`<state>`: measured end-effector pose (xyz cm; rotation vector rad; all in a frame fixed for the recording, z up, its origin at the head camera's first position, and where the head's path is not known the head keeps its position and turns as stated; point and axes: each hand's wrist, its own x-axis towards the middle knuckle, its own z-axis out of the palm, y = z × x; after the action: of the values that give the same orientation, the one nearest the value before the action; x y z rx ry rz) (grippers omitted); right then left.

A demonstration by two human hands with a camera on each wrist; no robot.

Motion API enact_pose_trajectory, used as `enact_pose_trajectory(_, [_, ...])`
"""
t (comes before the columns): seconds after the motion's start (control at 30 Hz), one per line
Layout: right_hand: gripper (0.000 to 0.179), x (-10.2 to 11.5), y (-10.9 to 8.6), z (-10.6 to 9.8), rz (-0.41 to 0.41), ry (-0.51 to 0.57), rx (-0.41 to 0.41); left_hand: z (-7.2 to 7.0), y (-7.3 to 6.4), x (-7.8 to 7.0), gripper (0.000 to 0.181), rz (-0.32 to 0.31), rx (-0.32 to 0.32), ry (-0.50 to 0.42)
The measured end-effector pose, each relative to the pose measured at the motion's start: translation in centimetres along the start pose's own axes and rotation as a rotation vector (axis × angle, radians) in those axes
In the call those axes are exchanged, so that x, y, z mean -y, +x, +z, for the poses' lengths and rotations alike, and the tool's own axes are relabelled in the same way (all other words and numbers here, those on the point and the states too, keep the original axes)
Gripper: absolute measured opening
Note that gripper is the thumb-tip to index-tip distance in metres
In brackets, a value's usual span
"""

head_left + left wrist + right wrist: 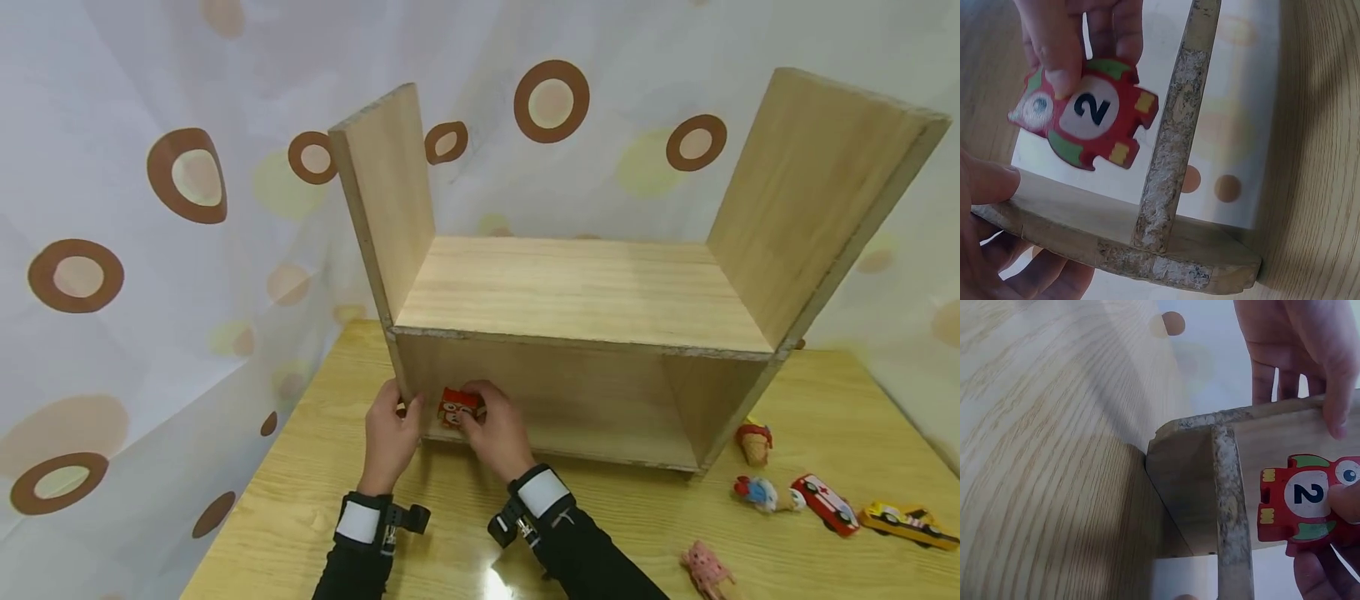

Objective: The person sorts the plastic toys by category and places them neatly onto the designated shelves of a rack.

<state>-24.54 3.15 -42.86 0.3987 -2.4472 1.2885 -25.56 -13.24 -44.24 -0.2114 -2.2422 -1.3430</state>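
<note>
A wooden shelf (585, 287) with upright side panels and a middle board stands on the table. My left hand (392, 437) grips the lower part of its left side panel (1072, 212), thumb on the inner face and fingers round the outside. Within the lower compartment, near that panel, my right hand (498, 429) pinches a red owl-shaped toy block (1094, 112) between thumb and fingers. Green wings, yellow feet and a black 2 on a white belly show on the block in both wrist views. Part of its head is covered by the right thumb (1344, 503).
On the table (300, 483) to the right lie an ice-cream cone toy (755, 442), a small blue-and-white toy (763, 493), a red toy car (825, 504), a yellow toy truck (910, 523) and a pink spotted toy animal (707, 569). Patterned cloth (247, 92) hangs behind.
</note>
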Motion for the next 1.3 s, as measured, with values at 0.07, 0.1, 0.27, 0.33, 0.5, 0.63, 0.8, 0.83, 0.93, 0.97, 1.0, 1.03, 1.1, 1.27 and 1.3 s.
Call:
enact_pose_trajectory(0.07, [0.029,0.0,0.2,0.3,-0.007,-0.002,-0.005,0.0,0.1,-0.1,0.023,0.0,-0.001,-0.006])
enact_pose_trajectory(0.1, [0.029,0.1,0.3,0.5,-0.012,0.001,-0.005,-0.1,0.1,-0.2,0.023,-0.001,0.0,-0.009])
enact_pose_trajectory(0.27, [0.029,0.3,0.6,0.9,-0.017,0.002,0.023,-0.1,0.1,-0.1,0.025,-0.004,0.0,-0.017])
enact_pose_trajectory(0.33, [0.029,0.3,0.6,1.0,-0.018,-0.004,0.033,-0.1,0.1,-0.1,0.025,-0.003,0.005,-0.021])
enact_pose_trajectory(0.5, [0.03,0.2,0.7,1.1,-0.02,-0.028,0.047,0.0,0.0,-0.3,0.026,0.006,0.008,-0.022])
enact_pose_trajectory(0.63, [0.03,0.1,0.9,1.1,-0.031,-0.058,0.048,0.0,0.0,-0.2,0.024,0.011,0.0,-0.017])
enact_pose_trajectory(0.8, [0.032,0.0,0.8,1.3,-0.032,-0.081,0.047,0.0,0.0,0.1,0.025,0.011,-0.004,-0.012])
enact_pose_trajectory(0.83, [0.034,0.0,0.7,1.3,-0.03,-0.082,0.042,0.0,0.0,0.0,0.025,0.012,-0.004,-0.012])
enact_pose_trajectory(0.93, [0.038,-0.1,0.4,1.0,-0.027,-0.077,0.013,0.0,-0.1,0.0,0.025,0.013,-0.007,-0.008])
enact_pose_trajectory(0.97, [0.039,-0.2,0.2,0.9,-0.025,-0.068,0.002,0.0,-0.2,0.0,0.024,0.013,-0.01,-0.007])
enact_pose_trajectory(1.0, [0.041,-0.1,0.0,0.7,-0.026,-0.055,-0.009,0.0,-0.2,0.1,0.024,0.011,-0.015,-0.007])
enact_pose_trajectory(1.03, [0.042,-0.1,-0.2,0.4,-0.021,-0.041,-0.016,0.0,-0.3,0.2,0.023,0.01,-0.02,-0.004])
enact_pose_trajectory(1.1, [0.042,0.0,-0.8,-0.2,-0.019,-0.018,-0.031,-0.1,-0.4,0.3,0.022,0.011,-0.026,-0.004])
enact_pose_trajectory(1.27, [0.044,-0.1,-2.3,-3.0,-0.034,-0.004,-0.055,0.0,-0.3,0.0,0.023,0.018,-0.017,-0.007])
enact_pose_trajectory(1.3, [0.044,-0.1,-2.6,-3.7,-0.036,-0.011,-0.055,0.1,-0.3,-0.1,0.024,0.019,-0.015,-0.01])
